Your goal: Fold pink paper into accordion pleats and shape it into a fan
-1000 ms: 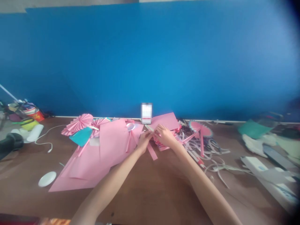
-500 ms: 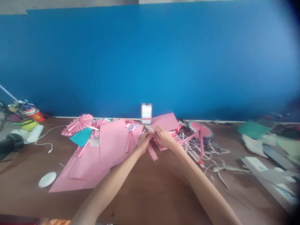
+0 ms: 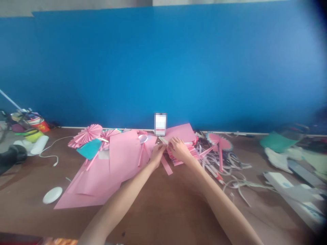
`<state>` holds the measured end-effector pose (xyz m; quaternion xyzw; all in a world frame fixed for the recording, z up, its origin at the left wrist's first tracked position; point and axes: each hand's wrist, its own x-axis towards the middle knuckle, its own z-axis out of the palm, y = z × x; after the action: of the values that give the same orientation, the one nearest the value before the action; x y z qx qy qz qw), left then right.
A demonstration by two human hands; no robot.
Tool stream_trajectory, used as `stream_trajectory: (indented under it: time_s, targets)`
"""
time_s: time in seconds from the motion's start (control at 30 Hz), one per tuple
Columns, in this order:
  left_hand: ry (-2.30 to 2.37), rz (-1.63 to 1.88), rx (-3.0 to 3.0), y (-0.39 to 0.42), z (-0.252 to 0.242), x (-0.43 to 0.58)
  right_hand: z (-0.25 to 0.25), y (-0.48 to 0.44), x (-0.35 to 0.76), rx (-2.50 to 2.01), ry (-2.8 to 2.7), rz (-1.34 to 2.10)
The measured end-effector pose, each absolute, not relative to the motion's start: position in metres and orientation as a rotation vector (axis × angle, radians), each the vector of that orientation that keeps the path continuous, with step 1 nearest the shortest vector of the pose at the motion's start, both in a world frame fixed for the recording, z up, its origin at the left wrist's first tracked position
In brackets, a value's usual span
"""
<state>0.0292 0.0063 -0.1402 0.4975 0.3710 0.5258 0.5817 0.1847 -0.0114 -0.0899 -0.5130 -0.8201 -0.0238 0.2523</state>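
Note:
My left hand (image 3: 157, 153) and my right hand (image 3: 178, 148) meet at the middle of the desk, fingertips close together and pinched. A narrow pink paper strip (image 3: 167, 166) runs from between them down toward me, its upper end hidden by the fingers. Just beyond the fingertips lies a small pale, pointed piece (image 3: 162, 140) that I cannot make out. Beneath and beside my right hand is a stack of pleated pink paper (image 3: 187, 154), with a flat pink sheet (image 3: 180, 132) behind it.
Large pink sheets (image 3: 122, 153) and pleated paper fans (image 3: 88, 134) lie on the left, near a white oval object (image 3: 52, 195). A phone (image 3: 160, 124) leans upright at the back. Tangled paper offcuts (image 3: 230, 163), another fan (image 3: 219, 141) and a power strip (image 3: 291, 190) are on the right.
Both hands keep nearly the same place and pinch, with only slight finger movement. The whole view has shifted slightly.

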Motion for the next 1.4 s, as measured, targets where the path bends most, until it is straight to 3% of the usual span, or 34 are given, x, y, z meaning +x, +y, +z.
stream_trajectory:
  time_s: [1.4]
  targets:
    - [0.963, 1.249, 1.29, 0.005, -0.138, 0.029, -0.088, -0.012, 0.183, -1.416, -2.282, -0.117]
